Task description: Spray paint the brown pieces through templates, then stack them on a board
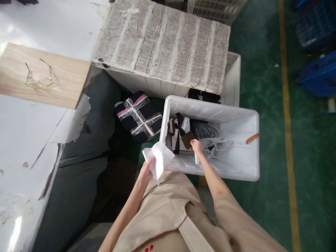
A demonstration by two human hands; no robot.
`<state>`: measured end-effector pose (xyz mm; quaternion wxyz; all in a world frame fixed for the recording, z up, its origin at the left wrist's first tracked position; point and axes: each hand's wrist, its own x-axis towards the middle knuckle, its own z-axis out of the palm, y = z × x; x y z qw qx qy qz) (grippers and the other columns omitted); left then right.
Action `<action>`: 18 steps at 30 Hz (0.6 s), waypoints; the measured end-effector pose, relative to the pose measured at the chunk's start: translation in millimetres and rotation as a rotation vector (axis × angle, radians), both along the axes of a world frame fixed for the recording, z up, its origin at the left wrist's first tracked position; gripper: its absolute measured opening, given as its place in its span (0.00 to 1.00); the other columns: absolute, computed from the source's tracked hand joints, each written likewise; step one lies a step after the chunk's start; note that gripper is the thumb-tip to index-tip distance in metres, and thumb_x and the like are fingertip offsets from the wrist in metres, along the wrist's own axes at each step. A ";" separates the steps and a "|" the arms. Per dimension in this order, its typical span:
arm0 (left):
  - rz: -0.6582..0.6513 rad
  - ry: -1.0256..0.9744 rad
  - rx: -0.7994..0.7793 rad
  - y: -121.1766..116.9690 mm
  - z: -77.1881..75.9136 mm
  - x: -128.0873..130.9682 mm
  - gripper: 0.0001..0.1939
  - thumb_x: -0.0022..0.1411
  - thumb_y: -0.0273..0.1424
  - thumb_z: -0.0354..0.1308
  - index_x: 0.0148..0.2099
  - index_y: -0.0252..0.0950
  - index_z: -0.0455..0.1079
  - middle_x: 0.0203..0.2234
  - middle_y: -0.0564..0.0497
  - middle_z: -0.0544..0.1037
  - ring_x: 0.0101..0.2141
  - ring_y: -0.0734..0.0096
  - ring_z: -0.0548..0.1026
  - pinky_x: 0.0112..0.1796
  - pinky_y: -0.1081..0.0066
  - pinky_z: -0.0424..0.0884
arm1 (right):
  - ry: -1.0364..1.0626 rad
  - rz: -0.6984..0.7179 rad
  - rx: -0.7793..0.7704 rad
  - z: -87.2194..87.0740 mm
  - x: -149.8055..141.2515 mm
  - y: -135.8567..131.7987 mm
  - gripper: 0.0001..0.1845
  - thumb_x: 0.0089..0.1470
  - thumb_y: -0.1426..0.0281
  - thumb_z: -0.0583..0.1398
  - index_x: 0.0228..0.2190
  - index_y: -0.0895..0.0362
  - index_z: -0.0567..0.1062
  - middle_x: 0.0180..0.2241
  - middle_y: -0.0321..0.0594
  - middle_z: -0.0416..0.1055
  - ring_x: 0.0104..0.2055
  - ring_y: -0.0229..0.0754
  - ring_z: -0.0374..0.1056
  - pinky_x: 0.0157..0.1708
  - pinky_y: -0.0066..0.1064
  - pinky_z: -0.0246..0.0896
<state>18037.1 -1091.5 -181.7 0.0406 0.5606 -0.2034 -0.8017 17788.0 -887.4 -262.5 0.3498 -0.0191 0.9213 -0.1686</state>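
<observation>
The left hand [147,170] grips white paper [158,159] fanning beyond its fingers; a light hold should avoid creases. The right hand [197,146] grasps a white slip [196,160], a brown piece [187,140] beside its fingertips.

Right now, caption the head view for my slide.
Left hand holding white paper, right hand over a white plastic bin containing a strap-tied bundle and clear plastic film.

Single head-worn view, looking forward and steeply down, near above a white bin [237,129]
</observation>
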 end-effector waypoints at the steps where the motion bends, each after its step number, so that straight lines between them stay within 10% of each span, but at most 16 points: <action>1: 0.004 -0.006 -0.004 0.7 -0.3 -0.7 0.22 0.39 0.31 0.74 0.38 0.31 0.72 0.25 0.52 0.80 0.23 0.72 0.76 0.25 0.76 0.72 | 0.005 -0.029 -0.009 -2.0 -8.8 -5.0 0.15 0.62 0.63 0.59 0.48 0.58 0.72 0.47 0.43 0.71 0.45 0.43 0.71 0.44 0.41 0.70; 18: 0.024 -0.091 -0.027 8.8 1.4 -1.5 0.22 0.42 0.34 0.73 0.39 0.32 0.73 0.27 0.48 0.81 0.27 0.65 0.79 0.26 0.74 0.73 | 0.037 -0.356 -0.092 -45.5 -90.5 -113.0 0.16 0.61 0.63 0.60 0.49 0.57 0.72 0.49 0.44 0.70 0.47 0.44 0.70 0.46 0.42 0.70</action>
